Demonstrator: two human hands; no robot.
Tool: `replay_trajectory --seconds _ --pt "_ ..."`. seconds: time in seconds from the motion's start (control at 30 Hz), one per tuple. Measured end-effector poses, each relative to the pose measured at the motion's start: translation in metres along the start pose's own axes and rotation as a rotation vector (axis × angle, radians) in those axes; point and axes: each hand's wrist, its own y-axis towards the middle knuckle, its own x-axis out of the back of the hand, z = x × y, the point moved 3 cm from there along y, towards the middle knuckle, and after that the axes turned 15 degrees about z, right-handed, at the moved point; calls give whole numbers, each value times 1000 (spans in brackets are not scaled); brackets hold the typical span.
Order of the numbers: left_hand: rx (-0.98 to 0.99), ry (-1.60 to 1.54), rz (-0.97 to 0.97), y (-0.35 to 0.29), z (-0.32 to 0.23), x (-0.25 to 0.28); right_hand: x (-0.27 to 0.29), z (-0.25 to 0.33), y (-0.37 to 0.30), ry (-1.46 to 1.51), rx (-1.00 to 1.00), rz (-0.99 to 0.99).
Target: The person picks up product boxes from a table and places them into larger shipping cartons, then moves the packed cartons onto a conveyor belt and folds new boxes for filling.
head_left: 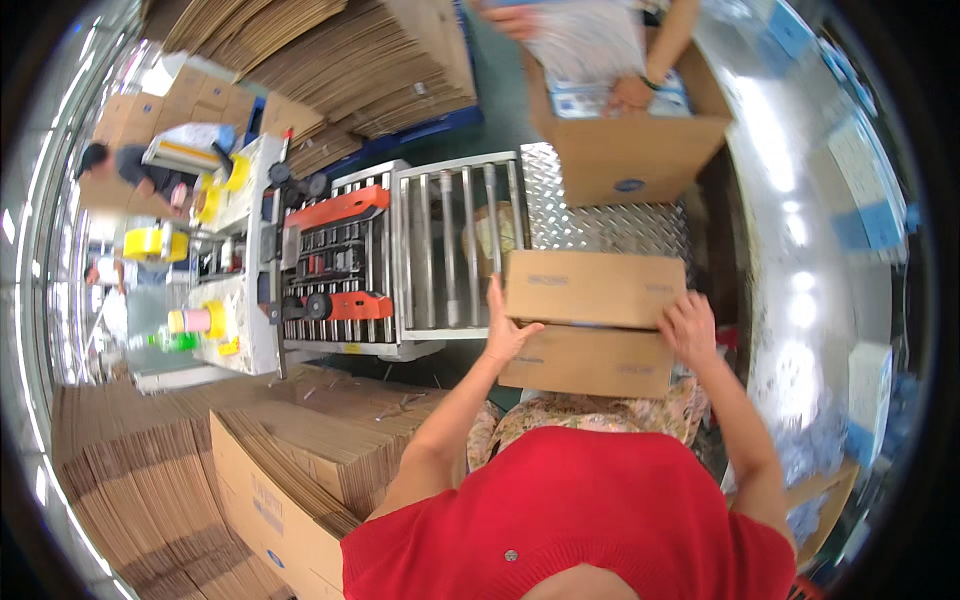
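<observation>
A brown cardboard box (595, 290) lies in front of me, its two long top flaps folded down with a dark gap between them. At its left edge, my left hand (507, 325) has its fingers along the side and its thumb across the top near the gap. My right hand (688, 330) grips the right edge, with bent fingers over the far flap. The box's far side rests at the near end of a diamond-patterned metal plate (565, 228). Its underside is hidden.
Across from me, a co-worker's hands are in an open carton (630, 165) with plastic-wrapped packs. Left of the plate, a roller conveyor (450, 250) leads to a taping machine (340, 255). Flattened cartons (150, 500) stand lower left. A shiny metal table (785, 200) runs along the right.
</observation>
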Motion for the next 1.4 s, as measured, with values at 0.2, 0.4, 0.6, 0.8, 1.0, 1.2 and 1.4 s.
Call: replay_trajectory --seconds 0.2,0.4,0.6,0.8,1.0,1.2,1.4 --pt "-48 -338 158 46 14 28 -88 3 12 581 -413 -273" --pt "82 -377 163 92 93 148 -128 48 135 678 -296 -271" --pt "162 138 -101 105 132 269 -151 105 276 669 -167 -163" --pt "409 926 -349 89 164 323 -166 187 373 733 29 -177" --pt "492 899 -201 115 168 315 -173 229 440 675 -56 -188" --pt "424 769 -181 116 166 294 -195 281 477 662 73 -64" --pt "418 546 -503 49 94 306 -165 224 439 807 237 269"
